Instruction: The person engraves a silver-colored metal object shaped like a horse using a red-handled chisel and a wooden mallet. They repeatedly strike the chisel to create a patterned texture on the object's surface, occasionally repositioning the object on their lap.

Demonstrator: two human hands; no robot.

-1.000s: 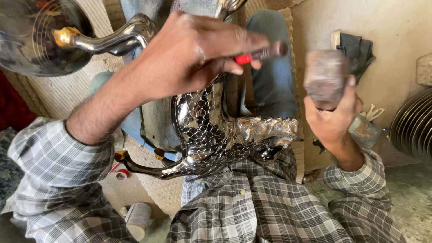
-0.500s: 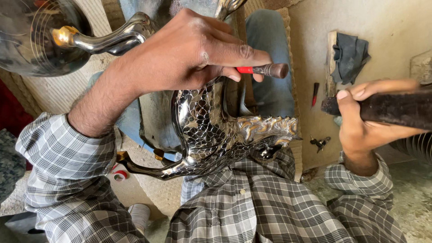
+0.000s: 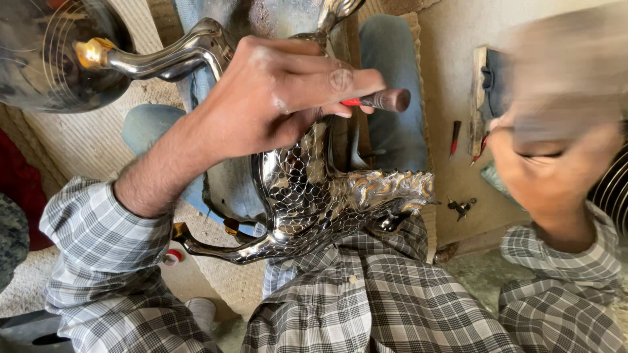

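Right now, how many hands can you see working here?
2. The left hand grips a red-banded punch against the ornate metal piece. The right hand, blurred, grips something I cannot make out. No other hands show.

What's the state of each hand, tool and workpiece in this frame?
left hand: closed around the punch, resting on the workpiece
punch: held, butt end exposed
right hand: raised, motion-blurred, gripping a hammer
hammer: blurred, mid-swing
metal horse piece: lying across the lap
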